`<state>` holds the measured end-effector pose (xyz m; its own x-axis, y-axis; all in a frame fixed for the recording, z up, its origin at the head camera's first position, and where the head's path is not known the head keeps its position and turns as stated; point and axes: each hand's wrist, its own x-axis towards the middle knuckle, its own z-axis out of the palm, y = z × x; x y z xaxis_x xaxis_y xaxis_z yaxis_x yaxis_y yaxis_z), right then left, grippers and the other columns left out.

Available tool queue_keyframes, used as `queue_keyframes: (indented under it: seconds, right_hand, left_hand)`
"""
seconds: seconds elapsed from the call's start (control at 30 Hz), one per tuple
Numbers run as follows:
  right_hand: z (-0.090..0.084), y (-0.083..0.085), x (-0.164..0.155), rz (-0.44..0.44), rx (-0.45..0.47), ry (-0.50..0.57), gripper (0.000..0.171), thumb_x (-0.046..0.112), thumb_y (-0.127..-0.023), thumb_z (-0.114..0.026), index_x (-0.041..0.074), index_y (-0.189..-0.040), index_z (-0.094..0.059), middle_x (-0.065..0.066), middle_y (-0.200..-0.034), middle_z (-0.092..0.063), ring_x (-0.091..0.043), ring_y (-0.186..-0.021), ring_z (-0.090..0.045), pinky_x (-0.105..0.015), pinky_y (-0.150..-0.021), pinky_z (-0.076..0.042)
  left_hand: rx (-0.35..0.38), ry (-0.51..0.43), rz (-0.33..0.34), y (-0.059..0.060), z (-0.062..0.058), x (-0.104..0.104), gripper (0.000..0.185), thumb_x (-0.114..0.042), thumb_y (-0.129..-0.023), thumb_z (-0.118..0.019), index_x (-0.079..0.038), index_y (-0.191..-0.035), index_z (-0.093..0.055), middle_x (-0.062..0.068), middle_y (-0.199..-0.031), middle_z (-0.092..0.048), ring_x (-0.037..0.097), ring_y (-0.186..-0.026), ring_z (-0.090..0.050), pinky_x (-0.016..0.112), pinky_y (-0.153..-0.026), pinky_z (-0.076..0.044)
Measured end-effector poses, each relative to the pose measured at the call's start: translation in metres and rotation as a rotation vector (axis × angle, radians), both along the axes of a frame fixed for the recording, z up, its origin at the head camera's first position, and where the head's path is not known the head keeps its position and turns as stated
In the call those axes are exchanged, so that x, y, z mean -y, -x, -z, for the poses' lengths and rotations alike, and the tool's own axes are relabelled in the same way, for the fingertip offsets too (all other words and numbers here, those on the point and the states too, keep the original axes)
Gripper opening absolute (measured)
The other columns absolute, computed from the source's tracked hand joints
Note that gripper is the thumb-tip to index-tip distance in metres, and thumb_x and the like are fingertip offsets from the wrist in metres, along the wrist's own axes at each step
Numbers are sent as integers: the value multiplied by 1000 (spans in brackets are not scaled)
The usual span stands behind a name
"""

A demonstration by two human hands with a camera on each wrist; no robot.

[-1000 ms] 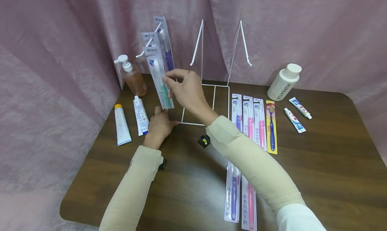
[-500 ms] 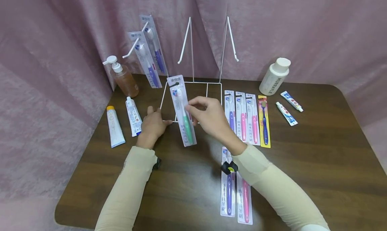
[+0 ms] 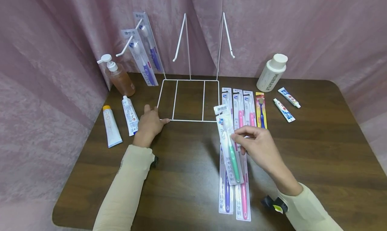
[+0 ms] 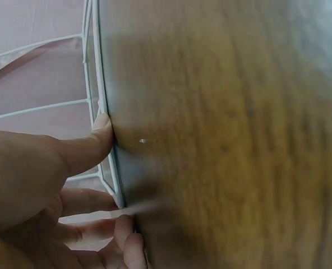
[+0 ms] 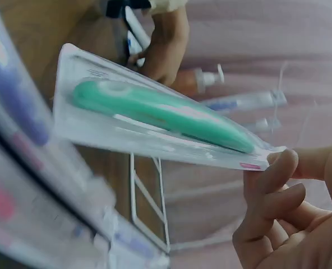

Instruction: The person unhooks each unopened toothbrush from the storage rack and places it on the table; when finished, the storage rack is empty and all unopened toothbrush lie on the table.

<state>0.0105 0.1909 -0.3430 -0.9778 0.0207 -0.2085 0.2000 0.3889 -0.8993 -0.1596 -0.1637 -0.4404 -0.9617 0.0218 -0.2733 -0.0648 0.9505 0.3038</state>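
Pinching a green-handled packaged toothbrush point(image 3: 228, 148) with the right hand point(image 3: 257, 145), above other toothbrush packs point(image 3: 239, 106) right of centre on the desk point(image 3: 317, 174); touching the white wire rack point(image 3: 193, 120) at near left with the spread left hand point(image 3: 149, 123).

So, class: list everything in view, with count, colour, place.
held toothbrush pack: 1, green, right grip
hanging packs: 2, purple, left hook
flat packs: 5, visible handles pink, purple, right half
yellow pack: 1, blue brush, alongside
wire rack: 1, white, centre
pump bottle: 1, amber, back left
large tubes: 2, white, left
bottle: 1, white, back right
small tubes: 2, blue-white, right
table: 1, brown, below
curtain: 1, pink, behind
sleeves: 2, cream, forearms
devices: 2, black, wrists
left grip: 1, bare, touching wire rack
right grip: 1, bare, pinching pack
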Motion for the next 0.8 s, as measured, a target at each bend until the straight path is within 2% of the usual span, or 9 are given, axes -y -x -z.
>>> queue_keyframes:
  seconds: [0.07, 0.17, 0.23, 0.43, 0.67, 0.8]
  right_hand:
    - [2, -9, -13, 27, 44, -22, 25, 22, -111, -77, 1, -122, -84, -1, -79, -67, -13, -66, -60, -27, -57, -45]
    - [10, -21, -31, 62, 108, -49, 28, 22, -112, -75, -1, -125, -83, 1, -76, -65, -14, -67, -58, -28, -58, -45]
    - [16, -27, -40, 83, 150, -70, 29, 22, -112, -74, -2, -126, -82, 2, -76, -63, -14, -68, -57, -28, -59, -44]
    - [35, -40, -58, 131, 255, -135, 28, 22, -112, -72, -2, -122, -83, 3, -74, -62, -15, -66, -54, -30, -59, -41]
    - [59, -50, -65, 172, 333, -125, 27, 19, -112, -71, -4, -118, -84, 3, -75, -70, -13, -68, -61, -28, -61, -49]
    - [68, -54, -63, 191, 350, -132, 27, 19, -112, -72, -5, -116, -83, 3, -73, -73, -12, -69, -65, -26, -63, -51]
  left_hand:
    - [5, 6, 2, 2, -1, 0, 93, -50, -108, -78, 7, -172, -42, 32, -159, -40, 56, -117, -72, 63, -102, -62]
    - [-1, 3, 1, 6, 4, 2, 95, -51, -106, -81, 7, -171, -44, 31, -158, -41, 56, -116, -72, 64, -101, -62]
    - [23, -2, 0, 5, -2, 2, 96, -50, -106, -81, 8, -172, -41, 31, -160, -40, 58, -120, -71, 65, -104, -61]
    - [15, -7, 11, 3, -2, 3, 94, -49, -107, -80, 9, -172, -42, 33, -160, -39, 59, -120, -70, 66, -104, -61]
    - [21, 5, 6, -16, -30, -11, 87, -42, -113, -73, 10, -173, -38, 36, -164, -37, 60, -128, -69, 66, -113, -59]
    - [30, 7, 3, -15, -29, -12, 89, -44, -112, -74, 10, -173, -37, 35, -163, -38, 59, -126, -70, 66, -112, -60]
